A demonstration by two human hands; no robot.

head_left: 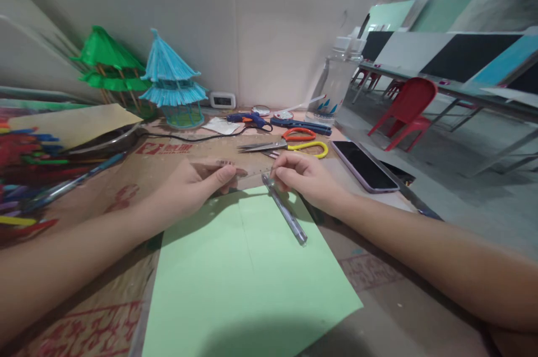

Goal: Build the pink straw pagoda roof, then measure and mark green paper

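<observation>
A sheet of light green paper [244, 290] lies in front of me, with a faint pencil-thin line running down its upper middle. Just beyond its far edge, a clear ruler [254, 173] with small marks spans between my two hands. My left hand [202, 182] has thumb and fingers closed on the ruler's left part. At the other end, my right hand [300, 177] pinches it with curled fingers. A grey pen [288, 214] rests slantwise on the paper, its upper end beside my right fingertips.
Behind the hands are scissors [290, 147], a blue glue gun [250, 119] and a blue stapler-like tool [300, 125]. A phone [363, 166] lies right, a clear bottle [334, 85] behind. Green [109, 65] and blue [172, 79] model pavilions stand back left, near colourful sticks [37, 172].
</observation>
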